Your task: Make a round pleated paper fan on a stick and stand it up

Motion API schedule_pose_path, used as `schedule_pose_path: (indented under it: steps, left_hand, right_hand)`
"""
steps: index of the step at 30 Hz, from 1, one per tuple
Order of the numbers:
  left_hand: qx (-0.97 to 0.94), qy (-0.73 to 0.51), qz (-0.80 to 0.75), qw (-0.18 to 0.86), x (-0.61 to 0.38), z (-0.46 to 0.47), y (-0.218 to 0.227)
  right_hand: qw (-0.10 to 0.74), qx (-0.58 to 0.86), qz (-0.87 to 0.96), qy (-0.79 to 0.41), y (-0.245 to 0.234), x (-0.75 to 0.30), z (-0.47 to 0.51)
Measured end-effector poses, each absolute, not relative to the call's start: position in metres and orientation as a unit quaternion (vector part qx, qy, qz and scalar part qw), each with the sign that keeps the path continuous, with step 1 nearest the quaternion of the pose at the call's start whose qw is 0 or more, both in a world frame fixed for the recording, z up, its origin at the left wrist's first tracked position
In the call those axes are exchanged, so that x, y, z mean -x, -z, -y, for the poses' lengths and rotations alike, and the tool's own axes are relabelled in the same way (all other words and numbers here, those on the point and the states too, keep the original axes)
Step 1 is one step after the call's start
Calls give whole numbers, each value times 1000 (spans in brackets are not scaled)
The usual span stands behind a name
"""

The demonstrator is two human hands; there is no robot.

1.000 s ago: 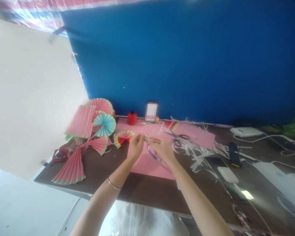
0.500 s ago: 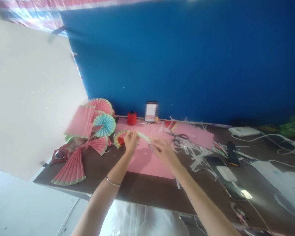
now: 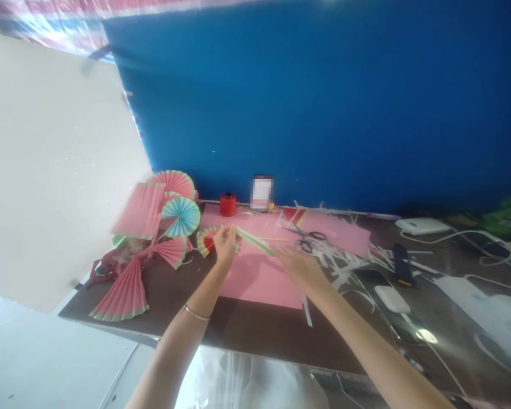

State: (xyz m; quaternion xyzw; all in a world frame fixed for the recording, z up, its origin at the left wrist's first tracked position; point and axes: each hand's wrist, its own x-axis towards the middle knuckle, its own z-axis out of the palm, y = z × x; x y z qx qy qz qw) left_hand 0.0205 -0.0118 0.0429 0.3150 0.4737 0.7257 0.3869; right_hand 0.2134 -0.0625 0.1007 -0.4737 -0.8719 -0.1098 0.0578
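1. Pinching one end of a folded paper strip (image 3: 255,241), the left hand (image 3: 225,245) is closed tight on it, fingertips together, raised just above the table (image 3: 247,332).
2. That strip is a narrow, pale pleated bar with a green edge. It slants from the left hand down to the right, above the far part of a pink paper sheet (image 3: 259,281).
3. Over to the right hand (image 3: 300,267): it's blurred, palm down, fingers stretched towards the strip's free end. Whether it has hold of that end or only sits beside it, I cannot tell.
4. A thin silver bangle (image 3: 196,313) circles the left wrist.
5. Right behind the left hand lies a small rainbow paper fan (image 3: 205,238), half open on the table.
6. Further left, a cluster of pleated work: a turquoise rosette (image 3: 181,216), and a big pink fan (image 3: 123,289) spread out near the table's front corner.
7. Scissors (image 3: 309,238) lie just beyond the right hand, on another pink sheet, with white paper offcuts (image 3: 344,267) scattered beside them.
8. Against the blue wall (image 3: 323,113) stands a red spool of thread (image 3: 228,204).
9. Off to the right, well apart from the hands, a black remote (image 3: 402,264) lies among white cables.
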Motion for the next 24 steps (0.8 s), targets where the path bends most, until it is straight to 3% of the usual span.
schedule_pose_path:
  steps: [14, 24]
  left_hand:
    - [-293, -738, -448, 410, -21, 12, -46]
    - [-214, -728, -347, 552, -31, 16, -44]
  right_hand:
    - [41, 488, 865, 103, -92, -214, 62]
    - [160, 477, 862, 66, -67, -217, 60]
